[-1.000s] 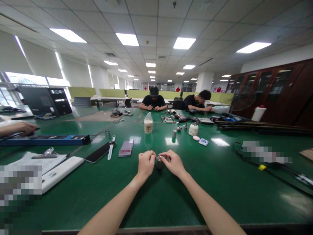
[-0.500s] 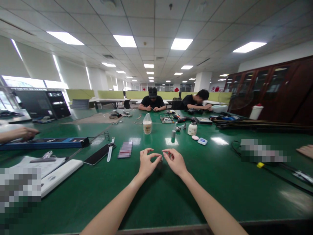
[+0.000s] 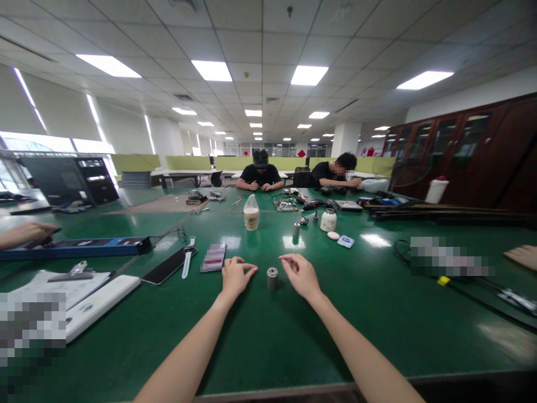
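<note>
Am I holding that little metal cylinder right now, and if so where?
Nothing is held: the metal cylinder stands between your left hand and right hand.

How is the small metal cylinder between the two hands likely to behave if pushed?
The metal cylinder looks rigid, so it should keep its shape. Standing upright on a flat end, it would probably slide or tip before rolling. The glossy green table may let it slip easily.

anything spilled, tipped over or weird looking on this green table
Nothing stands out. The metal cylinder between the left hand and right hand stands upright, as does the white jar, and no spill shows on the green table. Small parts farther back are too small to judge.
</note>
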A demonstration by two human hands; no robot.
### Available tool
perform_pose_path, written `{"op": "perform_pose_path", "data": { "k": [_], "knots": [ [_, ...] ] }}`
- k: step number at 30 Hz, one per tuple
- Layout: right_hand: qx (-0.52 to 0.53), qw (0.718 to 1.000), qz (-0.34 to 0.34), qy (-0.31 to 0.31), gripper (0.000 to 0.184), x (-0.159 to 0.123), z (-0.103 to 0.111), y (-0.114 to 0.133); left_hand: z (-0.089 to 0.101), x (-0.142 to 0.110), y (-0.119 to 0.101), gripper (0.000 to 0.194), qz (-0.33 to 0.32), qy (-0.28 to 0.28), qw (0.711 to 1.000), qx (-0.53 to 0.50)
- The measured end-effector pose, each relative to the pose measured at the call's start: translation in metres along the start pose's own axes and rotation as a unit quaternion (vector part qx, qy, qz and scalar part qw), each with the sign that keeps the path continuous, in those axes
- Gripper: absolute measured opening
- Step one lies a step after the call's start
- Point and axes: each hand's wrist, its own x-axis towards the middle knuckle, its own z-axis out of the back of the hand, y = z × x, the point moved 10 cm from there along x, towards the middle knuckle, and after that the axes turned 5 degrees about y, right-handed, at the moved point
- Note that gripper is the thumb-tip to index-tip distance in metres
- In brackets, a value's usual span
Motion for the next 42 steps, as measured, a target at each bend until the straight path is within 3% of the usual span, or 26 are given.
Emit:
{"op": "perform_pose_path", "data": {
  "k": [5,13,18,21,26,32,37,42],
  "knots": [
    [-0.002,1.000,-0.003,0.005,0.026,0.000,-0.002,-0.003,0.001,0.000,0.000,0.026,0.012,-0.009,1.000,-0.005],
    [-0.013,1.000,-0.001,0.009,0.027,0.000,-0.003,-0.002,0.004,-0.003,-0.007,0.019,0.004,-0.017,1.000,-0.017],
    [-0.015,1.000,-0.001,0.013,0.026,-0.001,-0.003,0.000,0.031,-0.009,-0.036,0.021,-0.066,-0.115,0.990,-0.048],
    [-0.016,1.000,-0.001,0.017,0.025,-0.001,-0.004,-0.001,0.036,-0.016,-0.056,0.018,-0.109,-0.133,0.984,-0.038],
    [-0.018,1.000,-0.003,0.017,0.025,-0.001,-0.004,-0.002,0.029,-0.018,-0.061,0.018,-0.108,-0.098,0.989,-0.010],
    [-0.023,0.999,-0.009,0.028,0.025,-0.001,-0.007,-0.002,0.023,-0.009,-0.041,0.019,-0.092,-0.054,0.994,0.012],
    [-0.022,0.999,-0.012,0.034,0.025,-0.001,-0.007,-0.001,-0.002,-0.001,-0.022,0.024,-0.068,0.031,0.997,0.018],
    [-0.027,0.999,-0.011,0.037,0.025,-0.001,-0.008,-0.001,-0.005,0.000,-0.021,0.019,-0.057,0.054,0.996,0.037]
  ]
}}
